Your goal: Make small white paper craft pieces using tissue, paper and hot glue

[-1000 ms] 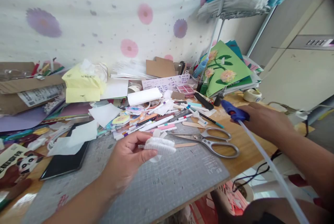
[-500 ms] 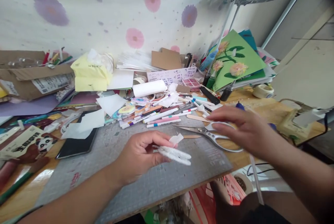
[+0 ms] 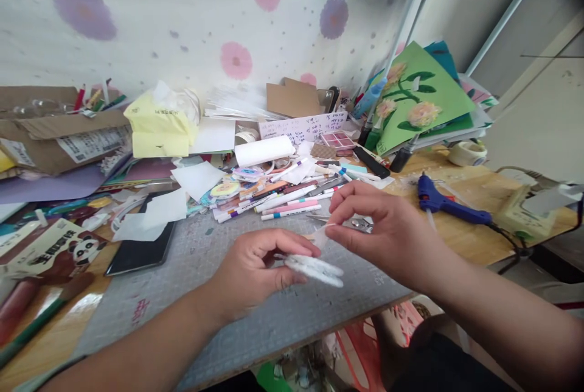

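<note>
My left hand (image 3: 255, 270) holds a small white fluffy piece (image 3: 314, 269) over the grey cutting mat (image 3: 182, 294). My right hand (image 3: 374, 231) pinches a thin white strip (image 3: 320, 237) that sticks up from that piece, thumb and forefinger closed on it. The scissors (image 3: 360, 223) lie on the mat just behind my right hand, mostly hidden by it. A blue glue gun (image 3: 444, 202) rests on the wooden table (image 3: 460, 246) to the right, apart from both hands.
A heap of pens and markers (image 3: 278, 197) lies behind the mat. A black tablet (image 3: 137, 252) and white paper scraps sit at the left. A green card with paper flowers (image 3: 417, 103) leans at the back right, near a tape roll (image 3: 466, 153). A yellow tissue pack (image 3: 157, 127) and cardboard box (image 3: 55, 130) stand at the back left.
My right hand has set the blue glue gun down on the table at the right, come back across the scissors, and now pinches the strip on the white piece.
</note>
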A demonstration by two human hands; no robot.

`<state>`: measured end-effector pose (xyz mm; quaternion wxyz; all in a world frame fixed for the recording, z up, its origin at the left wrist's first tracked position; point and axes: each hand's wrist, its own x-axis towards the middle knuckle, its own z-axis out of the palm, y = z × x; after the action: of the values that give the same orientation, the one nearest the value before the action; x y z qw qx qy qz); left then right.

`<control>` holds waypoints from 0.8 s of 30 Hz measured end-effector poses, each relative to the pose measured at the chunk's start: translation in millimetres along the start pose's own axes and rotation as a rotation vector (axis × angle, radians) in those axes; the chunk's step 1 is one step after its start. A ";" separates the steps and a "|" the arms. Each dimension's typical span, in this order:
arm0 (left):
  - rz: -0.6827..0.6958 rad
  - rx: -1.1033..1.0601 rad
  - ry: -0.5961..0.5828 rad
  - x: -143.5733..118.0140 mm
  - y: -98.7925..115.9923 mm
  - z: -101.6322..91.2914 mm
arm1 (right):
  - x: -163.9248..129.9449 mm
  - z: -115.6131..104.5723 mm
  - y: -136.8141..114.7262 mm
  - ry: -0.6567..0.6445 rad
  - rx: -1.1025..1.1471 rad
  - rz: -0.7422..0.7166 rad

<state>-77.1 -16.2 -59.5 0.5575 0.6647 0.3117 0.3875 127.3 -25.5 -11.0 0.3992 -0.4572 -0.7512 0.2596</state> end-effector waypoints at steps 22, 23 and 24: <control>-0.073 -0.017 0.179 1.8 1.6 0.4 | -27.5 5.6 -17.6 -0.160 -0.623 -0.444; -0.078 -0.037 0.177 1.7 1.3 0.2 | -27.7 6.0 -16.4 -0.150 -0.628 -0.457; -0.083 -0.059 0.176 1.7 0.7 -0.1 | -26.9 5.4 -14.4 -0.130 -0.600 -0.456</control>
<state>-76.3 -14.9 -58.5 0.5630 0.5978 0.3751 0.4301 122.9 -56.2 -12.9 0.2467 -0.3574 -0.8999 -0.0388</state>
